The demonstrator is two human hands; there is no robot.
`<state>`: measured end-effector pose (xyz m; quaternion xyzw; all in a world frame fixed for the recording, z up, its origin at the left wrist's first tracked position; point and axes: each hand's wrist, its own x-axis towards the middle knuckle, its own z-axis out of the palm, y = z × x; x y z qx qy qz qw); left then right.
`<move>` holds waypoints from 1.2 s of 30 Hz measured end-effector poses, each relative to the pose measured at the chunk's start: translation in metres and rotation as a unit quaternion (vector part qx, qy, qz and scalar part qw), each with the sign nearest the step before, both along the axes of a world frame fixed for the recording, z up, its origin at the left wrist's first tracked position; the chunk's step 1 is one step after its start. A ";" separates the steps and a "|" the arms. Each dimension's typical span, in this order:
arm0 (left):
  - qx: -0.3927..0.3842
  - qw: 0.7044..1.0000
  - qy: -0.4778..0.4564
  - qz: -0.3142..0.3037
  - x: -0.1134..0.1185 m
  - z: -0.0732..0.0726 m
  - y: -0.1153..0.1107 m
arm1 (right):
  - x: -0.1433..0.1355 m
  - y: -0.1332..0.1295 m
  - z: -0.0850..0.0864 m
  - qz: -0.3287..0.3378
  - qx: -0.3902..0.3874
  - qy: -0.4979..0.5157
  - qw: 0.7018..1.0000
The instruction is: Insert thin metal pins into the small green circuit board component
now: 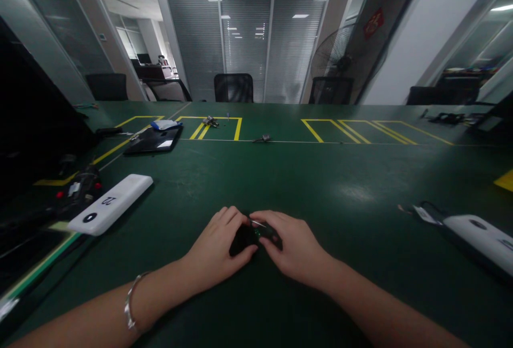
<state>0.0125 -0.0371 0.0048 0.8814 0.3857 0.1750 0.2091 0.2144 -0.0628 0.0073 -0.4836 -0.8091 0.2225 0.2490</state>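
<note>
Near the front middle of the green table [224, 177], both hands meet around a small black device [258, 233]. Small green specks and a thin bright edge show on it; its exact kind is hard to make out in the dim light. My left hand [216, 238], with a silver bracelet on the wrist, curls its fingers and thumb around the left side. My right hand [294, 241] pinches the right side between thumb and fingers. The fingers hide much of the device.
A white power bank [112, 203] lies to the left beside dark gear with red buttons [82, 187]. Another white power bank [481, 236] with a cable lies right. Farther off are a black tablet-like slab [154, 139], small metal parts [210, 121] and a small grey piece [264, 138].
</note>
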 end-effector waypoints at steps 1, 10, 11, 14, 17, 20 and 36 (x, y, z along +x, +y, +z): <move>-0.002 1.000 -0.009 -0.001 0.000 -0.001 0.000 | 0.000 0.000 0.000 0.000 -0.002 -0.003 1.000; -0.073 0.990 -0.118 -0.013 -0.002 0.003 0.002 | 0.001 0.003 -0.001 -0.003 -0.012 -0.001 1.000; -0.080 0.988 -0.128 -0.014 -0.002 0.003 0.002 | 0.001 0.004 -0.002 -0.005 -0.014 0.001 1.000; -0.091 0.985 -0.146 -0.016 -0.002 0.002 0.002 | 0.002 0.004 -0.002 -0.009 -0.021 0.000 1.000; -0.098 0.982 -0.159 -0.016 -0.003 0.002 0.003 | 0.001 0.005 -0.003 -0.011 -0.019 -0.003 1.000; -0.108 0.980 -0.167 -0.020 -0.003 0.003 0.003 | 0.001 0.005 -0.004 -0.007 -0.016 0.011 1.000; -0.136 0.971 -0.199 -0.001 -0.005 0.000 0.005 | 0.000 0.003 -0.004 -0.001 0.021 0.017 1.000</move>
